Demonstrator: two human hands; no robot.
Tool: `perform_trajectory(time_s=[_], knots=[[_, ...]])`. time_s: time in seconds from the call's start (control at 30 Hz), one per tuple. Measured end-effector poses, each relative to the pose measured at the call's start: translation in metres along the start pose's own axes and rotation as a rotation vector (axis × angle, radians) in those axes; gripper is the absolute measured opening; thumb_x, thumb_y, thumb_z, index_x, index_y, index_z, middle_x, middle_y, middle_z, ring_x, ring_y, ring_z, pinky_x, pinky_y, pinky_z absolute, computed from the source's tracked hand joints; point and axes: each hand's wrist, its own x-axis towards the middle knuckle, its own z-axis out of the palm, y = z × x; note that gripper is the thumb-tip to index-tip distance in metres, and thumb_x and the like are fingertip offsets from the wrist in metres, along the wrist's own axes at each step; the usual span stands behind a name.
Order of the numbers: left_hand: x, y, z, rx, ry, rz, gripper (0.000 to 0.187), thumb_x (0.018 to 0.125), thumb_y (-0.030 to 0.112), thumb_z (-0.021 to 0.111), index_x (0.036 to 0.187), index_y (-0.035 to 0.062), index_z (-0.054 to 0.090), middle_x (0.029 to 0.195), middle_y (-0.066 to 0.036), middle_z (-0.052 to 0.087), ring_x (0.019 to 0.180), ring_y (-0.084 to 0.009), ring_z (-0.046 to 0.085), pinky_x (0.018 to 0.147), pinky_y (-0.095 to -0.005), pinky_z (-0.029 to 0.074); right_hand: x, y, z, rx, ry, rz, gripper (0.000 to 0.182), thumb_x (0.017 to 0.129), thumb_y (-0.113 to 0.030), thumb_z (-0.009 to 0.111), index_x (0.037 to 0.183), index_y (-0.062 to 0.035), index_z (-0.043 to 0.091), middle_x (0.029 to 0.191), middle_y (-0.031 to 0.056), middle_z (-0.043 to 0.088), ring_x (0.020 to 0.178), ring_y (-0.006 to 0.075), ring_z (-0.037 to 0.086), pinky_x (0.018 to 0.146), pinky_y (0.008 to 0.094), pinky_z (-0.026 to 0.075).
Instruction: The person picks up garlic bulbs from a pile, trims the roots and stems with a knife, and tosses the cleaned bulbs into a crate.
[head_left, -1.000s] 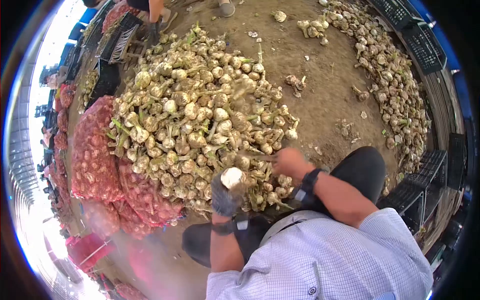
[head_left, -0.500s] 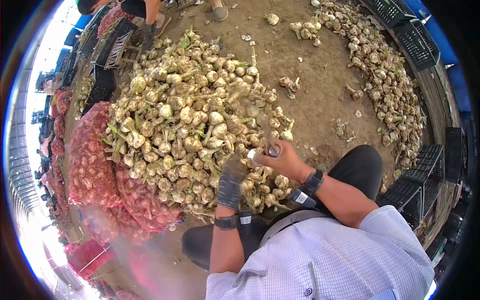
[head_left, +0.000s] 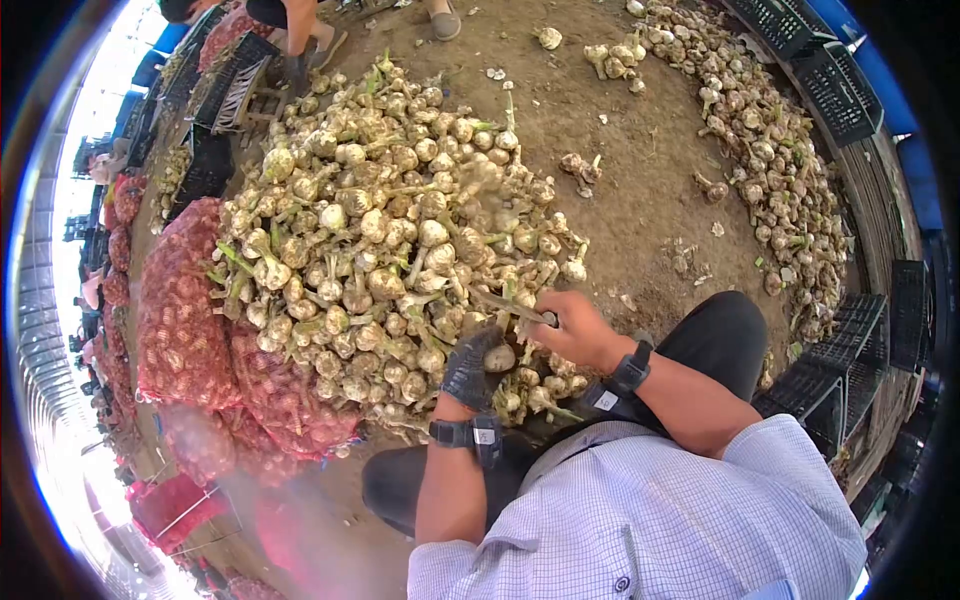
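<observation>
My left hand (head_left: 468,370), in a dark glove, is closed at the near edge of a large heap of garlic (head_left: 375,230). A pale garlic bulb (head_left: 500,358) sits at its fingers, partly covered by them. My bare right hand (head_left: 578,330) is wrapped round the handle of a knife (head_left: 512,305). The blade points left across the heap, a little above the gloved hand. Stems and roots stick out from many of the heaped bulbs.
Red mesh sacks (head_left: 180,310) of garlic stand left of the heap. Another garlic row (head_left: 765,150) runs along the right, beside black crates (head_left: 838,90). Loose bulbs (head_left: 582,170) lie on the dirt floor. A person's hand (head_left: 297,70) shows at the upper left.
The knife blade has swung from pointing away to pointing left. The white bulb by my right thumb is gone from there. My left hand, blurred before, now has a bulb at its fingers.
</observation>
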Motion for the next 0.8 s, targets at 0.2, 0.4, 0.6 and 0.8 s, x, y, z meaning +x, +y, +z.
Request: perform_trajectory(time_s=[0.2,0.4,0.6,0.8], knots=[[-0.042,0.030,0.023,0.740,-0.206,0.692,0.025,0.085,0.009,0.061,0.109,0.0028,0.062,0.103,-0.009,0.066,0.089,-0.0193,0.065,0.075,-0.0322,0.054,0.001,0.002,0.010,-0.151,-0.060,0.111,0.030,0.073,-0.026,0.062,0.083,0.0020,0.068,0.080,0.0244,0.064,0.069,0.0377,0.063,0.065,0.0426,0.050],[-0.043,0.076,0.079,0.748,-0.008,0.735,0.036,0.093,0.031,0.057,0.115,0.0026,0.057,0.105,-0.013,0.064,0.093,-0.0213,0.064,0.077,-0.0323,0.054,0.013,0.073,0.028,-0.425,-0.132,0.174,0.042,0.075,-0.038,0.056,0.080,0.0020,0.069,0.076,0.0248,0.064,0.068,0.0421,0.060,0.066,0.0471,0.049],[0.053,0.098,0.134,1.256,0.090,0.951,0.065,0.087,0.035,0.063,0.139,0.0032,0.039,0.139,-0.020,0.043,0.132,-0.0316,0.038,0.112,-0.0407,0.028,0.009,0.084,0.025,-0.111,0.084,0.281,0.044,0.078,-0.036,0.057,0.073,0.0068,0.064,0.065,0.0197,0.062,0.050,0.0337,0.055,0.054,0.0471,0.044],[0.123,0.084,0.052,2.210,0.446,0.639,0.074,0.081,0.035,0.069,0.144,0.0134,0.035,0.149,-0.011,0.034,0.139,-0.0287,0.028,0.115,-0.0401,0.023,-0.003,0.073,0.011,-0.041,0.131,0.405,0.047,0.077,-0.039,0.058,0.082,0.0075,0.065,0.079,0.0278,0.064,0.072,0.0400,0.063,0.069,0.0475,0.049]])
